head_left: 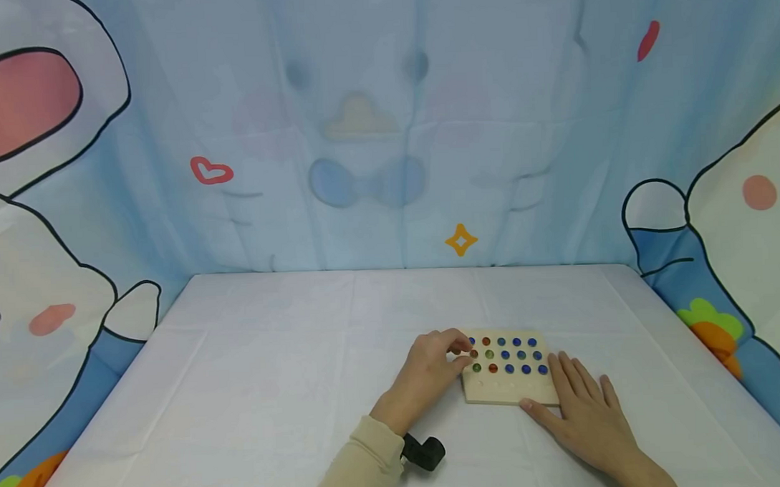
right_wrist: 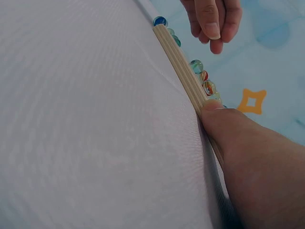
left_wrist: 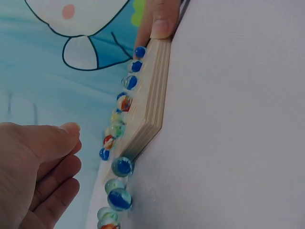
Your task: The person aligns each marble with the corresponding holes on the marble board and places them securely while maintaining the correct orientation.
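A pale wooden board lies on the white tablecloth, with rows of glass marbles on its back part. Most marbles toward the right are blue; red and green ones sit on the left. Over the board's left edge is my left hand, thumb and index apart and the other fingers loosely bent, with no marble showing in its grasp. More marbles line up past the board's left corner in the left wrist view, largely hidden by that hand in the head view. My right hand rests at the right front corner, thumb against the front edge.
The white tablecloth stretches around the board. A blue printed curtain stands behind the table and along its sides. A black wrist camera sticks out below the left cuff.
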`<state>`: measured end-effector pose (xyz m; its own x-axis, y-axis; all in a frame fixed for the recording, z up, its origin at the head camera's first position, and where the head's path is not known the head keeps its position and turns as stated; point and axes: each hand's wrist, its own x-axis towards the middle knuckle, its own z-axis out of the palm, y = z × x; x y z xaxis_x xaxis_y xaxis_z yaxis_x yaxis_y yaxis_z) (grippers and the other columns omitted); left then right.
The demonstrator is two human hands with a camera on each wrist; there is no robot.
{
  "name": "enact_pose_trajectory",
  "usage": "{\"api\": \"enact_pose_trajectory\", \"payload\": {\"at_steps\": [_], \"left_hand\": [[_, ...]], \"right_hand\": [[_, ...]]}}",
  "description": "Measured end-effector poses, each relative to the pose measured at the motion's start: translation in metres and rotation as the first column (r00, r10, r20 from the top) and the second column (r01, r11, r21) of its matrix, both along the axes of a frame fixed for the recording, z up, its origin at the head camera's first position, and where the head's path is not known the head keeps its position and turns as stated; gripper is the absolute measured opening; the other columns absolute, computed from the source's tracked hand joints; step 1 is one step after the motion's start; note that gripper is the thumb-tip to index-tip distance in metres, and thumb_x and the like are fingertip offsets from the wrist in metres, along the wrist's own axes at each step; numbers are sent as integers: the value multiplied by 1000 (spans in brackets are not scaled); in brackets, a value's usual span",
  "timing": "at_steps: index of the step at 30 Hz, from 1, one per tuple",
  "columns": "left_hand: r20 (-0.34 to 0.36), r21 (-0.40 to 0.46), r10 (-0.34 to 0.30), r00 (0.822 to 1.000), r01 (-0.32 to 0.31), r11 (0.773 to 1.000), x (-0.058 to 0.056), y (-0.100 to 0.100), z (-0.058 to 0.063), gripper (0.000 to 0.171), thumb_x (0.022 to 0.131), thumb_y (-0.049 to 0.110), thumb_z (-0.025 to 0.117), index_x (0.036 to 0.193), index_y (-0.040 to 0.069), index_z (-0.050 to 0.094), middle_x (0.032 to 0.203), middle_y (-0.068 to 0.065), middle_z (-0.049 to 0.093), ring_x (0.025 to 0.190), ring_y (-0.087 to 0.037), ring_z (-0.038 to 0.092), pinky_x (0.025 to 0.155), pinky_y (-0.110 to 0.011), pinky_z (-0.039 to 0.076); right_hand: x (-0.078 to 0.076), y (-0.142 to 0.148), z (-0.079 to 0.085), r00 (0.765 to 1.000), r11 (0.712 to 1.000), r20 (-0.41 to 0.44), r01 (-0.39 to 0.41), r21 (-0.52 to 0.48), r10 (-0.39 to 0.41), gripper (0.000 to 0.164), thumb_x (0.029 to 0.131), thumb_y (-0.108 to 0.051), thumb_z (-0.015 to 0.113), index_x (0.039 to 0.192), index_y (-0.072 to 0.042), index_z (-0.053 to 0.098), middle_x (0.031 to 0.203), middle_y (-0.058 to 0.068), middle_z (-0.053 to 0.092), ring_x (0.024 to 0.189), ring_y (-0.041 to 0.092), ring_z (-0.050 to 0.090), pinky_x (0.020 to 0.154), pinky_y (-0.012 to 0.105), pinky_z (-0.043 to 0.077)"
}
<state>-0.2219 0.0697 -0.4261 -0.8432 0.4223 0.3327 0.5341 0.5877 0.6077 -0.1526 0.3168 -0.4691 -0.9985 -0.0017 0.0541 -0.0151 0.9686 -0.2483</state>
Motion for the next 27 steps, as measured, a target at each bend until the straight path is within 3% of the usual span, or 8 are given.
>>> {"api": "enact_pose_trajectory", "payload": {"at_steps": [7, 15, 27], "left_hand": [[49, 104, 3, 999, -8, 995, -3, -13, -1, 19, 92, 16, 71, 110, 13, 69, 107, 2, 74, 102, -9, 68, 88, -25, 56], [25, 113, 17, 1000, -20, 993, -6, -26, -1, 20, 94, 16, 69, 113, 12, 68, 112, 0, 74, 105, -10, 69, 91, -23, 55], [106, 142, 37, 994, -52, 989, -8, -40, -6, 16, 93, 12, 68, 109, 11, 69, 108, -3, 75, 101, -13, 70, 89, -24, 56]], "right_hand": [[1, 0, -1, 1000, 1000, -3, -7, -10, 7, 108, 90, -73, 47, 154, 8, 16, 157, 35, 17, 143, 55, 14, 112, 75, 0], [0, 1, -2, 1000, 1000, -16, -13, -25, 13, 108, 90, -73, 47, 154, 8, 14, 158, 35, 16, 143, 55, 14, 112, 75, -2], [0, 3, -4, 999, 999, -28, -17, -31, 17, 108, 91, -72, 46, 155, 7, 11, 158, 35, 14, 144, 55, 13, 112, 74, -4]]}}
